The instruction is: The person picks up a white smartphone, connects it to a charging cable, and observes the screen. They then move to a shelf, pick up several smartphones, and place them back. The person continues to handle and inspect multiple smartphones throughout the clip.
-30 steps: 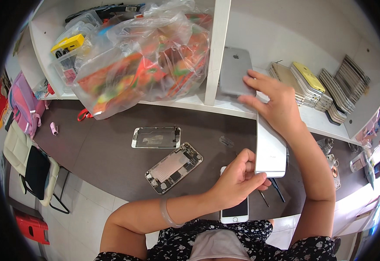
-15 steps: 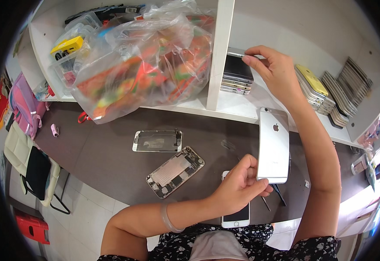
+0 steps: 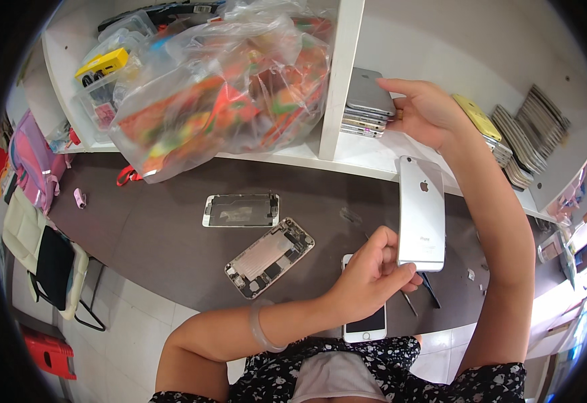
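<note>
My left hand [image 3: 370, 279] grips the lower end of a silver smartphone [image 3: 422, 215], its back facing up, above the desk. On the shelf, my right hand [image 3: 427, 111] is at the right side of a phone stack [image 3: 366, 127]. Its thumb touches the top grey smartphone [image 3: 370, 93], which lies back up, and its fingers curl at the edge. Partly under my left wrist lies a white-framed smartphone [image 3: 366, 332]. To the left are an opened phone body [image 3: 270, 258] with bare inner parts and a detached screen panel [image 3: 241, 211].
More phone stacks, one topped by a yellow phone [image 3: 476, 114], stand on the shelf's right. A plastic bag [image 3: 219, 101] bulges over the left compartment's edge. Thin tools [image 3: 431, 292] lie right of my left hand. A chair [image 3: 45, 242] stands at the left.
The top phone on the shelf stack, tilted up before with a dark face below it, now lies flat with its grey back up. My right hand has lowered slightly. The left keeps its phone.
</note>
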The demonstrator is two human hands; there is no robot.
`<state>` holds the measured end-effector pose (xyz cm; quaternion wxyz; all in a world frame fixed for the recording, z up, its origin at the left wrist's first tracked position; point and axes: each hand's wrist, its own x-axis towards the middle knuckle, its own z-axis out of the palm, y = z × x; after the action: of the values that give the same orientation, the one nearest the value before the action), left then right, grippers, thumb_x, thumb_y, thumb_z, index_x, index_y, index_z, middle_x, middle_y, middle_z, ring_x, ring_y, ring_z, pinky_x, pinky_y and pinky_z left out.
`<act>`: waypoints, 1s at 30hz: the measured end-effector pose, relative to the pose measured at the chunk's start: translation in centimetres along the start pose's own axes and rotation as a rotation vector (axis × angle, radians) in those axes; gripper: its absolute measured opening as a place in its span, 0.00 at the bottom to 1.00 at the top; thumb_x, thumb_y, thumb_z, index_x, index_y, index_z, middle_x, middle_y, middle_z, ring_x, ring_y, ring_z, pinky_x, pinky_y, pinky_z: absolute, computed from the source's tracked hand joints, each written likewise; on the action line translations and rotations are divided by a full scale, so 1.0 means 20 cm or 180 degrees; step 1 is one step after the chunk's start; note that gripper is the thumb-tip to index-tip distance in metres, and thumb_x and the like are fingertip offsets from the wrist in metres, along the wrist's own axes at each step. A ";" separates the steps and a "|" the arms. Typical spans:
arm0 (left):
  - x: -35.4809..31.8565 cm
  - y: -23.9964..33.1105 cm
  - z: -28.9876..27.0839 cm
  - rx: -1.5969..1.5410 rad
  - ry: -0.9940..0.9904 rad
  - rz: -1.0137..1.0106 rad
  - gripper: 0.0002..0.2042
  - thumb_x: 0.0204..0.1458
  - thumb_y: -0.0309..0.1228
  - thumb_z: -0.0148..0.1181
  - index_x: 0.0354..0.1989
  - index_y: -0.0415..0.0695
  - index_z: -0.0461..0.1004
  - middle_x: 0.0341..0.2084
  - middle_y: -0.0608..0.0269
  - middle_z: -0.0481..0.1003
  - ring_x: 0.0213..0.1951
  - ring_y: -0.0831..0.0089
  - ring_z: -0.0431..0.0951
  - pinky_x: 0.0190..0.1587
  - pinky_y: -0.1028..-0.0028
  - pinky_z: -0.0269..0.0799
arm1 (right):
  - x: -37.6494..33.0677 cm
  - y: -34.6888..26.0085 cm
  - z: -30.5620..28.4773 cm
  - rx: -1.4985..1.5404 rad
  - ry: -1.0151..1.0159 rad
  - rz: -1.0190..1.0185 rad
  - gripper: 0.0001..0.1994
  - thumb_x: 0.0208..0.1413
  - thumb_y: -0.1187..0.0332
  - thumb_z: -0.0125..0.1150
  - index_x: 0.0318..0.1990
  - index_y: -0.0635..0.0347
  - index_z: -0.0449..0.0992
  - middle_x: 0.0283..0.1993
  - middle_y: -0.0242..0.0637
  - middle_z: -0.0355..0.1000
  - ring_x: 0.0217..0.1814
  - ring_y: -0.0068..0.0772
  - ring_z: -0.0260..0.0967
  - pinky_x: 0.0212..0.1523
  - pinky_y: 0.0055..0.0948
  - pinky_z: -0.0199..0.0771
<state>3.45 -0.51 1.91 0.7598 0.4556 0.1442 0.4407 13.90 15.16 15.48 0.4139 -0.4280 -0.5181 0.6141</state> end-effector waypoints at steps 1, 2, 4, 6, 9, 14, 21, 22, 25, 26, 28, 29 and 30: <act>0.00 0.00 0.00 -0.0005 0.0001 0.0009 0.08 0.56 0.24 0.46 0.39 0.41 0.55 0.38 0.56 0.69 0.37 0.73 0.74 0.40 0.72 0.73 | 0.00 0.00 0.02 0.0059 0.0054 0.0012 0.26 0.52 0.68 0.55 0.53 0.76 0.55 0.50 0.56 0.59 0.51 0.45 0.60 0.52 0.40 0.63; 0.00 0.01 0.01 -0.0010 0.0003 0.0018 0.08 0.56 0.24 0.46 0.38 0.41 0.55 0.38 0.56 0.70 0.37 0.73 0.74 0.40 0.72 0.73 | 0.01 0.00 0.04 0.0118 0.0109 0.0024 0.25 0.53 0.67 0.54 0.54 0.75 0.55 0.50 0.57 0.59 0.52 0.45 0.59 0.52 0.40 0.63; -0.01 0.00 0.01 -0.0033 -0.0022 0.0104 0.07 0.55 0.24 0.46 0.38 0.41 0.55 0.38 0.56 0.70 0.37 0.73 0.74 0.40 0.73 0.73 | 0.00 -0.01 0.08 0.0188 0.0142 0.0144 0.29 0.53 0.66 0.54 0.57 0.74 0.50 0.53 0.59 0.54 0.55 0.47 0.56 0.53 0.44 0.60; -0.01 0.00 0.01 -0.0046 -0.0050 0.0173 0.07 0.55 0.24 0.46 0.38 0.41 0.55 0.37 0.56 0.70 0.37 0.73 0.74 0.39 0.73 0.73 | 0.01 -0.02 0.10 0.0270 0.0370 0.0232 0.34 0.53 0.64 0.54 0.59 0.74 0.45 0.56 0.61 0.50 0.58 0.49 0.51 0.54 0.48 0.56; -0.01 -0.01 0.02 -0.0052 -0.0104 0.0211 0.08 0.55 0.24 0.47 0.38 0.40 0.55 0.37 0.56 0.70 0.36 0.73 0.74 0.39 0.73 0.73 | 0.04 -0.02 0.10 0.0389 0.0833 0.0408 0.40 0.51 0.60 0.56 0.61 0.73 0.37 0.60 0.61 0.44 0.61 0.50 0.46 0.56 0.51 0.50; -0.01 0.00 0.02 0.0000 -0.0114 0.0252 0.09 0.55 0.25 0.48 0.39 0.40 0.55 0.37 0.56 0.70 0.36 0.73 0.74 0.39 0.73 0.73 | 0.11 -0.03 -0.01 0.0604 0.0818 0.0868 0.41 0.50 0.59 0.57 0.61 0.73 0.38 0.62 0.58 0.43 0.59 0.48 0.47 0.55 0.46 0.50; 0.00 -0.01 0.01 0.0001 -0.0109 0.0297 0.09 0.55 0.26 0.49 0.39 0.40 0.56 0.36 0.56 0.70 0.35 0.73 0.74 0.38 0.73 0.73 | 0.12 0.02 0.07 0.0715 0.0544 0.0574 0.25 0.51 0.63 0.57 0.52 0.70 0.59 0.54 0.50 0.60 0.53 0.39 0.59 0.53 0.42 0.59; 0.01 -0.01 0.00 -0.0047 -0.0097 0.0273 0.09 0.55 0.26 0.49 0.39 0.40 0.56 0.36 0.56 0.70 0.35 0.73 0.74 0.38 0.73 0.73 | 0.10 0.02 0.12 0.0694 0.0462 0.0537 0.22 0.51 0.65 0.57 0.49 0.70 0.61 0.51 0.49 0.63 0.52 0.39 0.61 0.53 0.43 0.61; 0.00 0.02 0.01 -0.0169 -0.0099 0.0237 0.09 0.53 0.24 0.50 0.39 0.40 0.57 0.34 0.56 0.72 0.34 0.71 0.75 0.37 0.72 0.74 | 0.14 0.03 0.06 0.0871 0.0414 0.0570 0.11 0.50 0.74 0.56 0.41 0.68 0.67 0.43 0.47 0.69 0.47 0.43 0.68 0.53 0.47 0.66; 0.01 0.03 0.00 -0.0100 -0.0058 0.0222 0.08 0.53 0.23 0.49 0.39 0.40 0.58 0.33 0.55 0.72 0.33 0.70 0.76 0.36 0.71 0.75 | 0.12 0.04 0.10 0.0916 0.0483 0.0604 0.11 0.50 0.74 0.56 0.40 0.68 0.68 0.43 0.47 0.69 0.47 0.43 0.68 0.53 0.48 0.66; 0.01 0.07 -0.02 -0.0013 0.0016 0.0189 0.08 0.51 0.23 0.49 0.38 0.39 0.59 0.32 0.53 0.72 0.31 0.68 0.76 0.34 0.71 0.75 | 0.14 0.06 0.06 0.1124 0.0619 0.0750 0.09 0.49 0.75 0.57 0.37 0.68 0.68 0.43 0.47 0.69 0.46 0.43 0.69 0.52 0.48 0.66; 0.03 0.10 -0.03 0.0021 0.0045 0.0236 0.09 0.50 0.23 0.49 0.38 0.39 0.59 0.31 0.52 0.72 0.30 0.67 0.77 0.33 0.71 0.76 | 0.09 0.06 0.08 0.1141 0.0722 0.0589 0.09 0.49 0.75 0.56 0.38 0.68 0.68 0.42 0.48 0.69 0.45 0.43 0.69 0.51 0.50 0.67; 0.02 0.12 -0.04 0.0050 0.0111 0.0212 0.09 0.49 0.23 0.49 0.37 0.38 0.59 0.31 0.52 0.72 0.29 0.66 0.77 0.33 0.71 0.76 | 0.03 0.06 0.10 0.1158 0.0826 0.0428 0.08 0.49 0.76 0.55 0.38 0.67 0.68 0.42 0.49 0.69 0.44 0.44 0.70 0.50 0.52 0.68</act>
<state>1.98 0.74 3.54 0.7385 0.4584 0.1456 0.4725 11.70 14.93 14.44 0.5056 -0.4553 -0.3116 0.6633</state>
